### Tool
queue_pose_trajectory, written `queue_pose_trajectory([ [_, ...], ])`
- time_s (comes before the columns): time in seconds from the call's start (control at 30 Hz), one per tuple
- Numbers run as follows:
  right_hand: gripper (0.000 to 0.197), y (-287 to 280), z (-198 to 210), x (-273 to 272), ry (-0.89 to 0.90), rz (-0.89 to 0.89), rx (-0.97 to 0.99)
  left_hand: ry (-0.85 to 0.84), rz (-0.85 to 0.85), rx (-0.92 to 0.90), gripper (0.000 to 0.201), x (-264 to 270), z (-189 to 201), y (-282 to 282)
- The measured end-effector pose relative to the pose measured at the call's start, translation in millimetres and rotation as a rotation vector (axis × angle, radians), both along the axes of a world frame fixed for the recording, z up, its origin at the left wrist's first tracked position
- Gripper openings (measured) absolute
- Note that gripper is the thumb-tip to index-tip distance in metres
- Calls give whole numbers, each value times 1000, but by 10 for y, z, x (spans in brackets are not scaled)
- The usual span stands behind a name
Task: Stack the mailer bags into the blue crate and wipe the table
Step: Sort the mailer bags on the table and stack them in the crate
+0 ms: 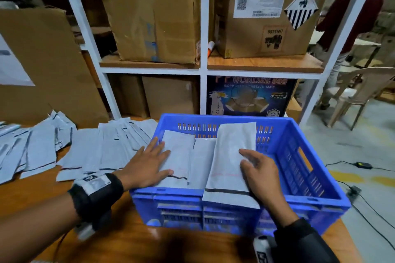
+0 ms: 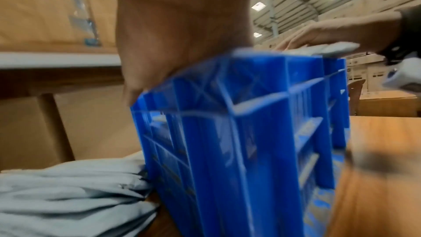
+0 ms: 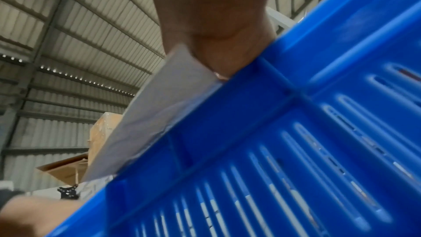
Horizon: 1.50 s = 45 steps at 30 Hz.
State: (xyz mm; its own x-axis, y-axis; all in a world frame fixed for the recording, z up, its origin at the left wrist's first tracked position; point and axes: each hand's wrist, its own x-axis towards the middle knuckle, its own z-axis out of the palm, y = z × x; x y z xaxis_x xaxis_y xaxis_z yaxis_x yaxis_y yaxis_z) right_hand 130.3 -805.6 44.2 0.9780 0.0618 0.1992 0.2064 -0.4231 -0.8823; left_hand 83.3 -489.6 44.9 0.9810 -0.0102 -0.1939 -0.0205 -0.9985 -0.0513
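Mailer in right hand: grey mailer bag [image 1: 232,160] lies slanted over the blue crate [image 1: 303,168]; its black-striped end overhangs the near rim, its far end points at the slotted back wall.
Right hand [image 1: 259,168]: fingers curled over the bag's right side, holding it; in the right wrist view the bag's underside [image 3: 154,114] rests on the crate rim.
Left hand [image 1: 149,164]: flat, fingers straight and spread, pressing the left stack of mailers [image 1: 178,156] in the crate.
Crate contents: grey mailers in side-by-side stacks, reaching near rim height; right part of the crate's inside looks open.
Crate position: on the wooden desk [image 1: 132,241], right side close to the desk edge.
Loose mailers [image 1: 85,151]: spread over the desk left of the crate, nearest ones touching its left wall.
Behind: white shelf [image 1: 204,70] with cardboard boxes.
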Motion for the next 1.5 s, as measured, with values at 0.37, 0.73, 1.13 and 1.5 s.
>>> queue_pose_trajectory([
  [0.37,31,340,786,823,165,228,-332,-143,88,-70,78,41,-155,5],
  [0.73,39,1053,479,723,646,659,-726,-143,118,-116,70,19,-126,-4],
  [1.13,95,1333,296,809,213,770,-1521,-91,-81,8,68,29,-120,-12],
  [1.5,98,1297,106,819,199,812,-1450,-34,-58,28,69,62,-127,-19],
])
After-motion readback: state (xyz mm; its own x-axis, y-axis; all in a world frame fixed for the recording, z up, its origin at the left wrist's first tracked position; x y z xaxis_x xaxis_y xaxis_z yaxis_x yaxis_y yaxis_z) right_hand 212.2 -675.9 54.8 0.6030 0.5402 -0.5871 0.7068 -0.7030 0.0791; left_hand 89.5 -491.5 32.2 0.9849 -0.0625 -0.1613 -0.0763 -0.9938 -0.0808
